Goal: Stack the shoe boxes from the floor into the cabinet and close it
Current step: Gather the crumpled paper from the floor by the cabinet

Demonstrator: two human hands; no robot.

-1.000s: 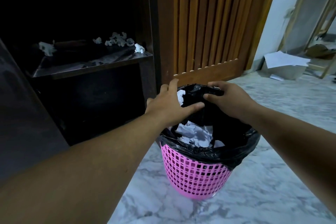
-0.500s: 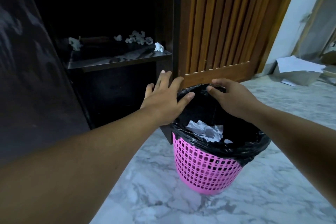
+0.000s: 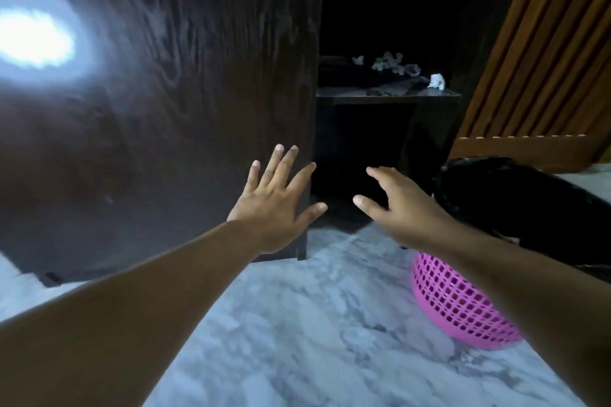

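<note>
Head view, single frame.

Left hand [image 3: 277,205]: raised before the dark wood-grain cabinet door [image 3: 165,92], fingers spread and straight, grip fully open, holding nothing. Whether the palm touches the door's near edge cannot be told.

Right hand [image 3: 400,205]: reaching toward the cabinet opening, fingers loosely extended, thumb apart, grip open and empty.

Cabinet door: stands open, fills the left half of the view; a bright blurred light reflection [image 3: 33,38] sits on its upper left.

Cabinet interior [image 3: 396,10]: dark; one shelf [image 3: 386,96] visible at mid-height, with a dark compartment below it reaching the floor.

Shelf contents: small white crumpled scraps [image 3: 393,64] toward the back and one white crumpled piece [image 3: 437,81] near the right front edge.

Shoe boxes: none can be made out in this view, on the floor or in the cabinet.

Pink perforated basket [image 3: 459,304]: on the floor at right, lined with a black bag [image 3: 515,201], partly behind the right forearm.

Slatted brown wooden panel [image 3: 545,59]: upright at right, behind the basket.

Floor [image 3: 314,324]: pale marbled surface, blurred in the foreground.
</note>
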